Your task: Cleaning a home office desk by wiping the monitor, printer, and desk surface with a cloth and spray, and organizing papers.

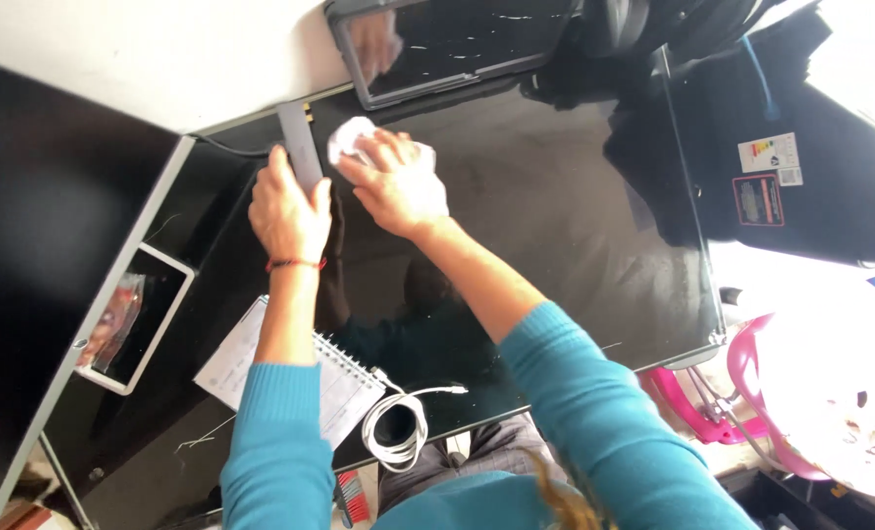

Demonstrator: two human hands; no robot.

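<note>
The right hand (398,191) lay flat and spread over a crumpled white cloth (359,137), fingers pressing it down onto the black glass desktop (555,245) rather than pinching it, as one holds a rag for wiping; only the far edge of the cloth showed beyond the fingertips, near the desk's back edge. The left hand (288,208) was closed around the near end of a slim grey bar-shaped device (300,147), thumb on one side and fingers on the other; the bar appeared lifted or tilted off the glass, probably to keep it out of the cloth's way, though whether its far end rested on the surface could not be told. A red cord bracelet (295,263) circled that wrist, and both arms wore teal sleeves (280,442).

Just behind the hands a dark tablet in a grey case (457,44) leaned at the desk's rear; a black cable (231,149) ran toward the bar. Near the person's side sat a spiral notebook (290,378) with a coiled white cable (398,427) beside it, and a white-framed tablet (138,319) lay on the lower shelf to the left; dark clothing (800,147) was heaped at the right, and a pink plastic chair (751,393) stood well apart beyond the desk's corner.
</note>
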